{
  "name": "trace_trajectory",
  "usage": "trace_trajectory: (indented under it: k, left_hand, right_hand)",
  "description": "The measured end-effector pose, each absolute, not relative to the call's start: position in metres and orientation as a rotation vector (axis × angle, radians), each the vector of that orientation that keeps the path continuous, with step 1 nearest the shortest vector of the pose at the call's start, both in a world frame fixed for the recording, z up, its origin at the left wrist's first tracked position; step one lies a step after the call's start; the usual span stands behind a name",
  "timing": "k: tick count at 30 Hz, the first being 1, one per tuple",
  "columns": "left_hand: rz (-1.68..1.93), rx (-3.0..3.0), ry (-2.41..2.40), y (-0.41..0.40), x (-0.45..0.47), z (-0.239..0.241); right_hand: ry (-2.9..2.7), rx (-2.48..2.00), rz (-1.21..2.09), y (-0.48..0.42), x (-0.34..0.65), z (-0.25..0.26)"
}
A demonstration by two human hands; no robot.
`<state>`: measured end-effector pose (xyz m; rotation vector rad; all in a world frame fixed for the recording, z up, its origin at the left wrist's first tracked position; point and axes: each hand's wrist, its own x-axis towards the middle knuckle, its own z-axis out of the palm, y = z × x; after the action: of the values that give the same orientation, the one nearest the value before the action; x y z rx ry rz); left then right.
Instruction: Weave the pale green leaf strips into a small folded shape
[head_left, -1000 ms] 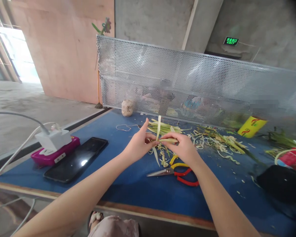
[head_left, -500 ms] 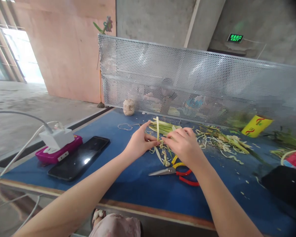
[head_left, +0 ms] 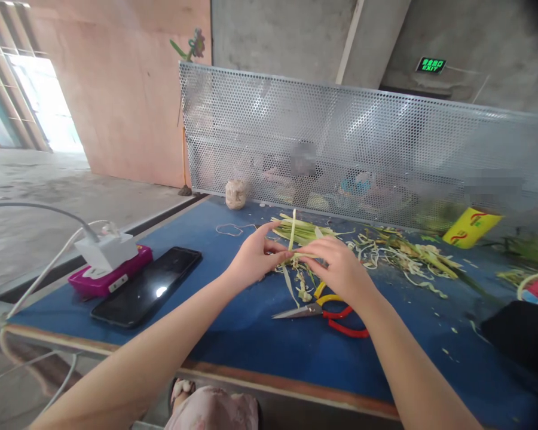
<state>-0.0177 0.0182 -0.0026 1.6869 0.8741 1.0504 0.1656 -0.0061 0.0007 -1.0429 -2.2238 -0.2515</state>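
Between my two hands is a pale green plant strip (head_left: 293, 230), one end standing upright and another length running across to the right. My left hand (head_left: 257, 254) pinches it between thumb and fingers. My right hand (head_left: 334, 263) has its thumb and fingers closed on the length at the right. Behind them lies a bundle of green stalks (head_left: 307, 230). Knotted pale strips (head_left: 302, 286) hang or lie below my fingers; I cannot tell which. Scissors with yellow and red handles (head_left: 314, 309) rest on the blue table (head_left: 242, 340), just in front of my right hand.
A black phone (head_left: 147, 286) and a magenta power strip (head_left: 112, 272) with a white charger lie left. Plant scraps (head_left: 403, 254), a yellow packet (head_left: 472, 228) and a black object (head_left: 517, 334) are right. A perforated metal screen (head_left: 260, 131) borders the back.
My right hand has turned and drawn slightly right, so a length of strip now shows between the hands. The upright end leans a little more to the right. My left hand keeps its pinch.
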Motion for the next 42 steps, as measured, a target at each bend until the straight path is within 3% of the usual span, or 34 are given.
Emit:
trace_trajectory:
  k: [11,19,32,42]
  left_hand:
    - [1.116,1.906,0.946,0.017,-0.017,-0.004]
    - [1.088,1.978,0.958,0.017,-0.016,-0.008]
    - [1.118,1.817,0.896,0.022,-0.018,-0.004]
    - [1.101,1.769,0.890,0.021,-0.018,-0.004]
  right_hand:
    - [-2.003,-1.275,-0.045,-0.004,0.167,-0.004]
    - [-2.163,-1.165,-0.696,-0.007,0.170,0.004]
    - [-2.081,-1.234,0.108,-0.004,0.171,0.000]
    - [-2.118,-1.129,0.065,-0.001,0.172,-0.001]
